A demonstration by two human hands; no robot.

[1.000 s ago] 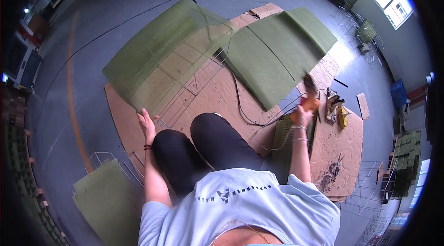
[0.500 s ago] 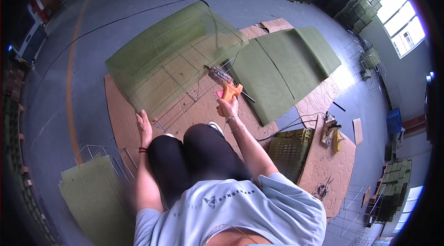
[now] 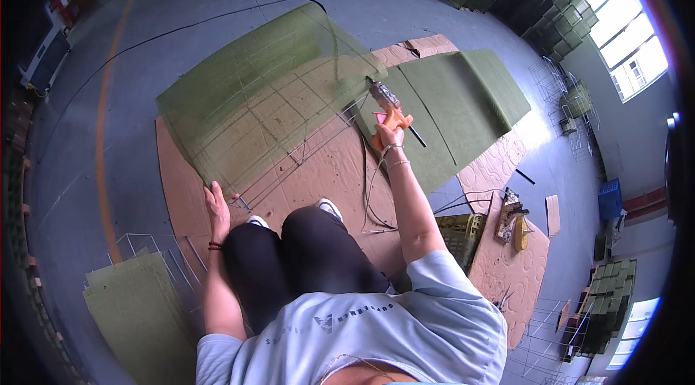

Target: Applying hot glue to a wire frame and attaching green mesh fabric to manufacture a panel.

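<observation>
Partly behind fingers: orange glue gun

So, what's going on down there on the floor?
A person is working over a thin green sheet and a wire frame on flattened cardboard. The right hand grips an orange gun-shaped tool, its tip by the sheet's right end; I can't tell whether it touches. The left hand is at the sheet's near corner. Another green sheet lies to the right, and more green sheets are at the person's left.
</observation>
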